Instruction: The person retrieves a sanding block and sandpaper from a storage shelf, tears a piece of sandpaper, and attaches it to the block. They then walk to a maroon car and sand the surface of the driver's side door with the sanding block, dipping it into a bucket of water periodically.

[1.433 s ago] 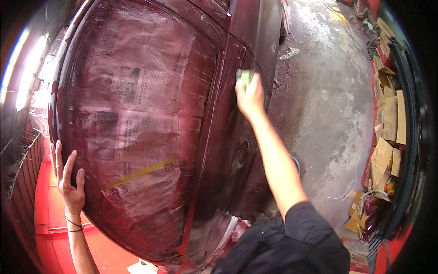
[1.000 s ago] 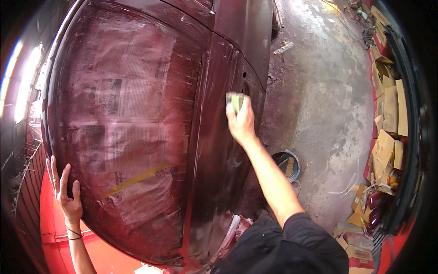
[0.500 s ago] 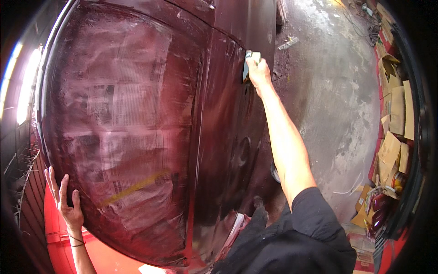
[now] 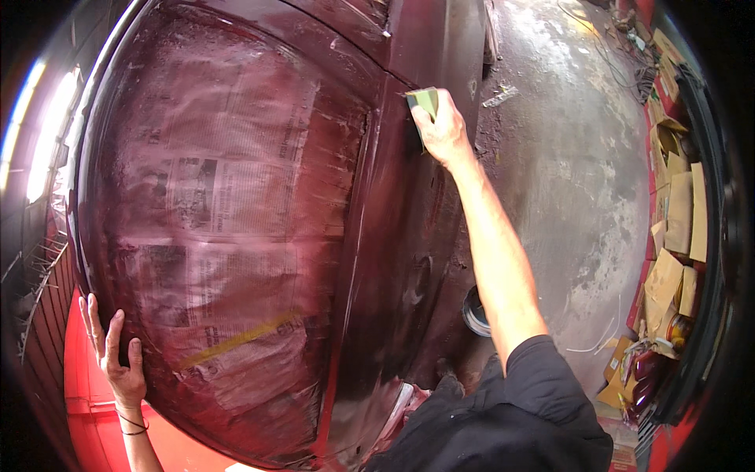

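A dark maroon car body (image 4: pixel 385 236) runs alongside me, with overspray-tinted newspaper (image 4: pixel 228 189) masking its large window. Out at the end of my stretched arm, my right hand (image 4: pixel 450 135) is closed around a sanding block (image 4: pixel 427 101), pale green with a dark sheet on its face. The block lies against the painted panel, just below a panel seam. At the lower left, my left hand (image 4: pixel 124 374) has its fingers spread and rests by the curved edge of the car, holding nothing. A dark band circles that wrist.
Beside my right arm a dark bucket (image 4: pixel 476 313) stands on the stained concrete floor (image 4: pixel 558 204). Clear crumpled plastic (image 4: pixel 500 97) lies further off. Cardboard pieces (image 4: pixel 678 220) and containers line the right side. A bright red panel (image 4: pixel 90 385) shows at lower left.
My right hand has shifted slightly left with the sanding block, and the block's pale green side now shows more. The view has moved a little, uncovering more of the bucket. My left hand stays at the edge.
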{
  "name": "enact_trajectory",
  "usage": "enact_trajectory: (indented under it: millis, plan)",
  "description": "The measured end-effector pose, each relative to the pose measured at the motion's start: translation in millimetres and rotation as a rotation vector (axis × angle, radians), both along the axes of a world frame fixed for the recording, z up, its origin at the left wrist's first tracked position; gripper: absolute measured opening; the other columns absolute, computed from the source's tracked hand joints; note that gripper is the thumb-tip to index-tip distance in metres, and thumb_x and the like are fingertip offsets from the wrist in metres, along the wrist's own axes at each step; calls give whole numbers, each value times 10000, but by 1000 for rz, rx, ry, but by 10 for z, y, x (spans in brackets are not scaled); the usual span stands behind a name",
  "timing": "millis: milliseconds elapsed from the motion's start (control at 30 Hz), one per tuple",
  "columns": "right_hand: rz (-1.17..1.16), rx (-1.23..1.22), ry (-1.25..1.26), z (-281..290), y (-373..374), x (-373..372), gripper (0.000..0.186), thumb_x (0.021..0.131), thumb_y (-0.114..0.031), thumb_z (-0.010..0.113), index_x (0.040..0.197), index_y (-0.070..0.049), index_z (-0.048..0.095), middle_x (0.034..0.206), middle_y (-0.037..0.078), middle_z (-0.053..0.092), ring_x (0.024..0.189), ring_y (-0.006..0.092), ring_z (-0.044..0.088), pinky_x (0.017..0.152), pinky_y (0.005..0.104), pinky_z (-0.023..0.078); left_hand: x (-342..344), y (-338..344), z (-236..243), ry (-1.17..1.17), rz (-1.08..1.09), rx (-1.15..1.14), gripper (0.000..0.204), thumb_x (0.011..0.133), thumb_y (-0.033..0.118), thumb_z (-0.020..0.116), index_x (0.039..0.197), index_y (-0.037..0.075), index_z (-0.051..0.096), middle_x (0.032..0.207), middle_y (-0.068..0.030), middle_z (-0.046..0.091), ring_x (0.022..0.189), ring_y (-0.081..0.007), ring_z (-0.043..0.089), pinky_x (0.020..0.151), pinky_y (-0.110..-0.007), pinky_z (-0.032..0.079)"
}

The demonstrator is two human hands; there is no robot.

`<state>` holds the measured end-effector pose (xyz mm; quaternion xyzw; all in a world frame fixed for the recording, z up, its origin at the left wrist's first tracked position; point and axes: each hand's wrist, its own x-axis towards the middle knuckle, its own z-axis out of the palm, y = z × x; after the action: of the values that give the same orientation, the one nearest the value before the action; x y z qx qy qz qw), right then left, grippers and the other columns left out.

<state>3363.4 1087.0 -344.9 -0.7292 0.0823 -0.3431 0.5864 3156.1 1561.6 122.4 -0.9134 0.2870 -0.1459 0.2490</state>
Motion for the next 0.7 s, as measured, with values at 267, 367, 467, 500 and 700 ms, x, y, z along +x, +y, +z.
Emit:
enact_trajectory:
  millis: [267, 367, 467, 500, 700]
  plan:
    - [241, -104, -139, -329, -345, -76, 321, 1035, -197, 670, 1331, -74, 636, 1322, 148, 679, 1307, 337, 622, 1157, 458, 465, -17, 74, -15, 11, 26, -9, 501, 1021, 135, 649, 1518, 104, 601, 1763, -194, 291, 1652, -425, 179, 1329, -575, 132]
    - [216, -86, -171, -277, -323, 17, 339, 1030, -199, 674, 1335, -61, 621, 1320, 154, 675, 1296, 359, 622, 1149, 462, 470, -11, 56, -17, -8, 18, -17, 516, 979, 95, 655, 1495, 110, 621, 1753, -210, 305, 1643, -457, 184, 1320, -605, 139]
    - [167, -369, -185, 315, -355, 305, 394, 1016, -243, 678, 1343, -37, 599, 1284, 183, 663, 1222, 415, 623, 1082, 480, 492, 2, 36, -44, -9, 11, -4, 533, 980, 84, 644, 1510, 116, 605, 1760, -208, 287, 1646, -457, 171, 1321, -608, 128]
    - [172, -320, -150, 341, -318, 276, 394, 1012, -235, 689, 1348, -47, 601, 1282, 185, 665, 1236, 407, 624, 1093, 475, 488, -24, 41, -51, 1, 17, 5, 524, 996, 97, 638, 1518, 113, 598, 1762, -203, 286, 1648, -448, 171, 1322, -602, 127]
    - [176, -44, -131, -411, -196, -144, 392, 1024, -200, 687, 1359, -26, 579, 1311, 213, 656, 1258, 399, 636, 1073, 471, 512, -63, 65, -5, 0, 28, -4, 543, 976, 63, 632, 1517, 108, 598, 1763, -200, 286, 1649, -451, 168, 1325, -602, 115]
